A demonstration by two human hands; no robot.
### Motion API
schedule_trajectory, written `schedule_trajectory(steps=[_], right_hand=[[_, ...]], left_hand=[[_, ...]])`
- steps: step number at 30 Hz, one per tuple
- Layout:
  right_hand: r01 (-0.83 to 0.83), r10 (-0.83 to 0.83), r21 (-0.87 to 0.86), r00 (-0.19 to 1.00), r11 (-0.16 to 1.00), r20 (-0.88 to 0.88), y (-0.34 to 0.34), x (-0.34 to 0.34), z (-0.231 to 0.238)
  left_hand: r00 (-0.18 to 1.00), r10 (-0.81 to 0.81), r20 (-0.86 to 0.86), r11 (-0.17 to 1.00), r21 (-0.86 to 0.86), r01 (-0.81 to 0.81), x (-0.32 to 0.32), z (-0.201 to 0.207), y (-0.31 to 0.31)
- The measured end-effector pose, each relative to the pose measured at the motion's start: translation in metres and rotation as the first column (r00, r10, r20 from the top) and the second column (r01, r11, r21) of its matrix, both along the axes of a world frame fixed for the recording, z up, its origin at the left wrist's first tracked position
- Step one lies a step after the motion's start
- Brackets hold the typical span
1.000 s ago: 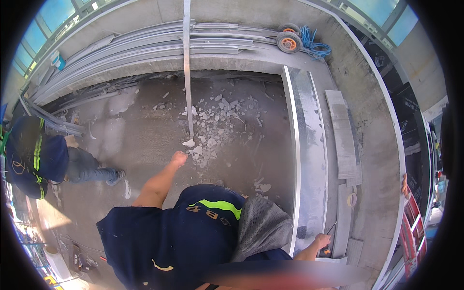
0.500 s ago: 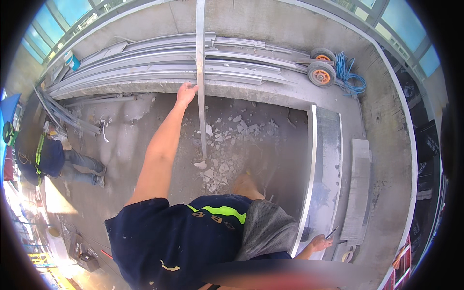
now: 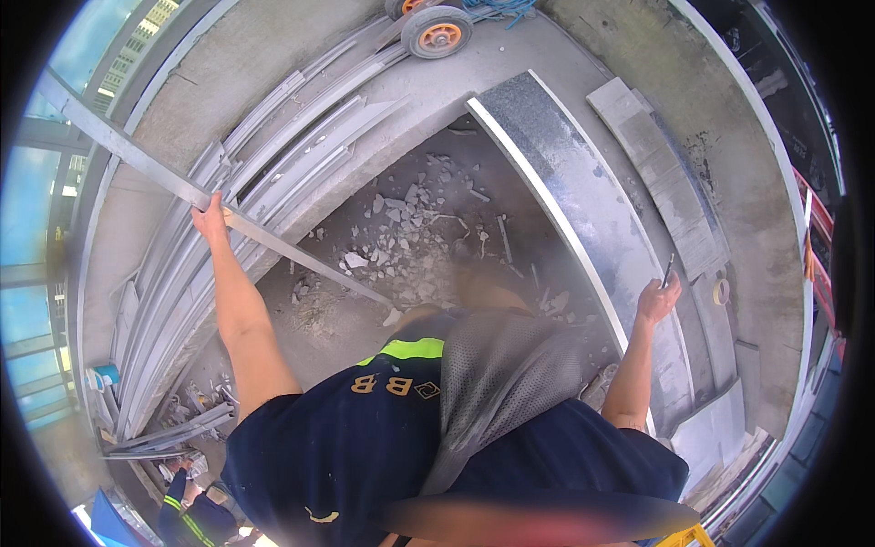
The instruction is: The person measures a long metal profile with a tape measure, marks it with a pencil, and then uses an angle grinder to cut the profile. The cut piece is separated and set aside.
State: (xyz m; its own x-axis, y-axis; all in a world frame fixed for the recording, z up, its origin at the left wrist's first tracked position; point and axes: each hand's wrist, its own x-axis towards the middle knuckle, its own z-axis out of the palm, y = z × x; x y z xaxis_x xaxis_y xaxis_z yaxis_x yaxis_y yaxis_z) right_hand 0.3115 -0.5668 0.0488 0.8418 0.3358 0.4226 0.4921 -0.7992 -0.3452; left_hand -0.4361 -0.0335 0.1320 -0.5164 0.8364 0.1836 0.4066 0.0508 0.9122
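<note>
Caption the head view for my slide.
Left hand gripping a long metal bar near rubble, right hand holding a slim dark tool.

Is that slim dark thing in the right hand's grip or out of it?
In its grip: the slim dark thing sticks out of the right hand, whose fingers curl around it; its other end is hidden.

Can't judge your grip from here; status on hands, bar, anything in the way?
Left hand gripping long metal bar, slanted. Right hand holding dark pen-like tool. Rubble near bar's lower end.
</note>
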Motion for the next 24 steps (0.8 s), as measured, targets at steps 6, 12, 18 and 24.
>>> schedule_trajectory(steps=[6,12,18,24], right_hand=[[0.209,-0.208,0.016,0.978,0.978,-0.033,-0.088,-0.1,-0.019],[0.261,-0.246,0.123,0.961,0.957,-0.127,-0.152,-0.215,-0.037],[0.249,-0.192,0.268,0.956,0.931,-0.222,-0.151,-0.292,-0.031],[0.209,-0.092,0.315,0.933,0.926,-0.348,-0.154,-0.342,-0.033]], left_hand=[[0.906,-0.357,0.227,0.925,0.221,0.309,0.092,-0.015,-0.056],[0.697,-0.685,0.212,0.728,0.164,0.666,0.196,0.018,-0.157],[0.245,-0.934,0.261,0.334,0.391,0.858,0.269,0.078,-0.266],[-0.043,-0.944,0.329,0.129,0.483,0.866,0.305,0.14,-0.332]])
